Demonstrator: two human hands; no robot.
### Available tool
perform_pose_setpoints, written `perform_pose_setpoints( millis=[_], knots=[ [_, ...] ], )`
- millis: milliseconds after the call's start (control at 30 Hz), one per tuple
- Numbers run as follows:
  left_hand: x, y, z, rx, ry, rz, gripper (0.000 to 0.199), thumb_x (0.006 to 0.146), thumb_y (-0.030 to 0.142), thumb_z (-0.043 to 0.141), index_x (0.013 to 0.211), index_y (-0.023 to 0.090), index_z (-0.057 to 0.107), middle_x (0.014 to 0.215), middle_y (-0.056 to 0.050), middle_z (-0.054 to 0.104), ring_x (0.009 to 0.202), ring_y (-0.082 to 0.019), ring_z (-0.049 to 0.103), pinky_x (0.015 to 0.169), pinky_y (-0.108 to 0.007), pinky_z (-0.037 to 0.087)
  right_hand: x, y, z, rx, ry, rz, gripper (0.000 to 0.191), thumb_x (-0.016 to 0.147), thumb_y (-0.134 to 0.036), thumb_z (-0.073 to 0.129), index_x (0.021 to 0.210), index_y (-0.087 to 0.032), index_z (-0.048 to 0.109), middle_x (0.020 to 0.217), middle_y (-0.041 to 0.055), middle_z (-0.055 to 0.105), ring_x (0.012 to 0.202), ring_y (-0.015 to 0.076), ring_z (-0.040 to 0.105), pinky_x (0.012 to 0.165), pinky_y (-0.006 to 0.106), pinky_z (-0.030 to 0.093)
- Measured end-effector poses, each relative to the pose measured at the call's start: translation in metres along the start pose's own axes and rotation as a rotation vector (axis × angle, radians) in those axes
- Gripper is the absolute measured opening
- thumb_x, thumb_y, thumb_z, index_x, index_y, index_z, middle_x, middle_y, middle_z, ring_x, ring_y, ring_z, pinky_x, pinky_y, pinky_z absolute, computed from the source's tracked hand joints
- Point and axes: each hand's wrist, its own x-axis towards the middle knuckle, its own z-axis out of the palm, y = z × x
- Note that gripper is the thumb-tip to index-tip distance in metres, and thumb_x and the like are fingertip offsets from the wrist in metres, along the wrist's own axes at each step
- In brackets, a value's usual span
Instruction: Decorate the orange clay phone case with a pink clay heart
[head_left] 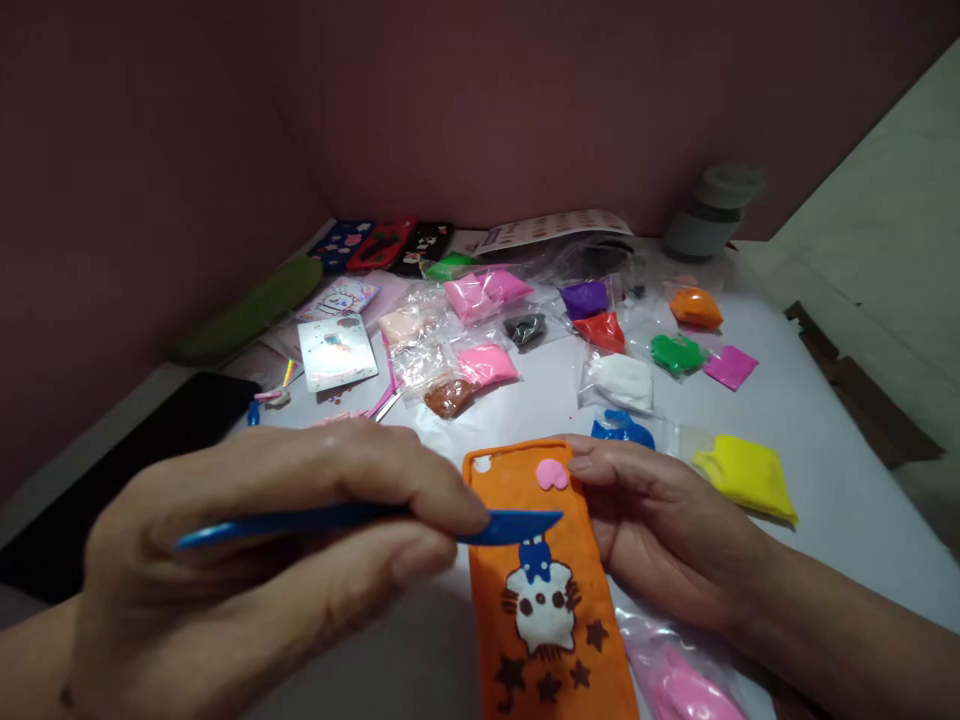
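My left hand (285, 560) pinches a blue plastic knife-like tool (517, 526) between thumb and fingers, its blade pointing right over the phone case. The orange phone case (495, 600) is gripped at its right edge by my right hand (660, 520). On the case are a white cat face (546, 615) with dark eyes and whiskers, a blue shape touching it, and several brown stars. A pink heart-like piece (552, 474) lies near the case's top right, beside the thumb of my right hand. The tool hides part of the case above the blue shape.
Bags of coloured clay, such as yellow (750, 475), white (622, 380) and orange (696, 307), lie on the white table (840, 540). Three decorated cases stand at the back left, near a green elongated object (247, 312). A lidded jar (705, 215) is at the back right.
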Motion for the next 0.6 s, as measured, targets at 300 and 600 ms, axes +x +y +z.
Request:
perform_pose_setpoints(
  millis=[300,600],
  knots=[
    [0.006,-0.01,0.016,-0.037,-0.094,-0.035,0.025,0.094,0.009,0.049,0.111,0.018,0.063,0.077,0.002,0.066,0.066,-0.006,0.064,0.063,-0.01,0.054,-0.001,0.0,0.0,-0.028,0.009,-0.015,0.009,0.073,-0.01,0.062,0.081,-0.01,0.064,0.082,0.0078,0.066,0.077,0.0175,0.063,0.079,0.033,0.05],
    [-0.001,-0.011,0.021,0.151,-0.267,0.115,0.019,0.096,0.017,0.049,0.11,0.016,0.061,0.093,-0.004,0.068,0.079,-0.011,0.066,0.069,-0.015,0.055,-0.001,0.0,0.001,0.001,-0.003,0.012,0.005,0.07,-0.011,0.064,0.073,-0.014,0.063,0.073,0.0016,0.06,0.072,0.0153,0.059,0.081,0.033,0.046]
  ],
)
